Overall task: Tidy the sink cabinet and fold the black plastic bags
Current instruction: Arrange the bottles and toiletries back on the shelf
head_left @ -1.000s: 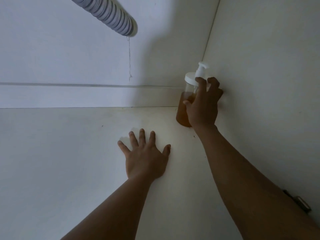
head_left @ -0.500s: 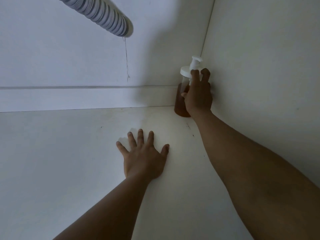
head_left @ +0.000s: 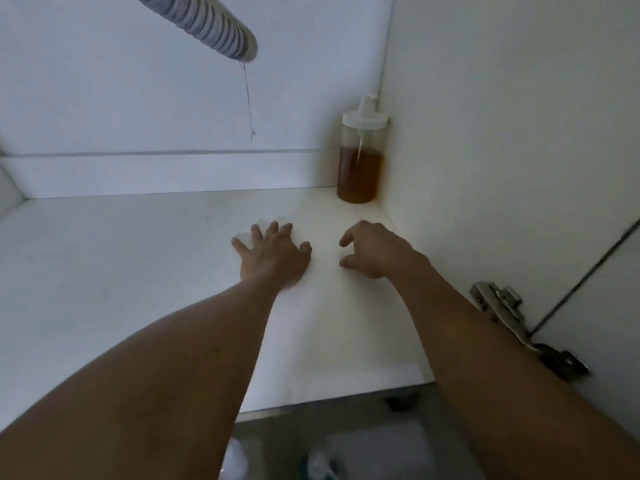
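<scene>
A ribbed grey hose (head_left: 211, 26) dangles a thin thread (head_left: 248, 102); a metal hinge (head_left: 498, 301) sits lower right.

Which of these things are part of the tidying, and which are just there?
Part of the job: pump bottle, standing in the back right corner; cabinet floor; left hand, flat on it; right hand, holding nothing.
Just there: drain hose; door hinge.

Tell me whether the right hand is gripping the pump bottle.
No, the right hand is empty and well apart from the pump bottle, which stands alone in the back corner.
</scene>
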`<act>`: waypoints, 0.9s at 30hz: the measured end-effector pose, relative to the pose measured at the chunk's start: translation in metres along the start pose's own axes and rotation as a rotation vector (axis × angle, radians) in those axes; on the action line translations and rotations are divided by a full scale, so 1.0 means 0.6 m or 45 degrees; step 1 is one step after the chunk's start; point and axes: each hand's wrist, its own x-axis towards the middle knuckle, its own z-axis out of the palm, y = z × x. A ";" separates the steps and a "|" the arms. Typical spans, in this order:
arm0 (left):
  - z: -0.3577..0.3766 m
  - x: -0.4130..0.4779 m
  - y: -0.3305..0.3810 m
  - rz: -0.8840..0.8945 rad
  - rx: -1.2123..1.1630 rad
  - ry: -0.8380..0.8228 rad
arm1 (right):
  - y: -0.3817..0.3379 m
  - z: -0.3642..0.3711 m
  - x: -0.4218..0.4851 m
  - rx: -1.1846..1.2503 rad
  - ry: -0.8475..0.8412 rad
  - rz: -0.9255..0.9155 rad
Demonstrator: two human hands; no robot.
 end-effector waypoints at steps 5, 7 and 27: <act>-0.013 -0.070 -0.018 0.074 0.006 0.017 | 0.014 -0.003 -0.091 -0.002 -0.043 -0.066; -0.017 -0.119 -0.027 0.092 -0.013 -0.015 | 0.012 -0.006 -0.125 -0.013 -0.067 -0.105; -0.015 -0.534 -0.160 0.309 -0.333 0.324 | -0.100 0.104 -0.406 -0.003 0.334 -0.133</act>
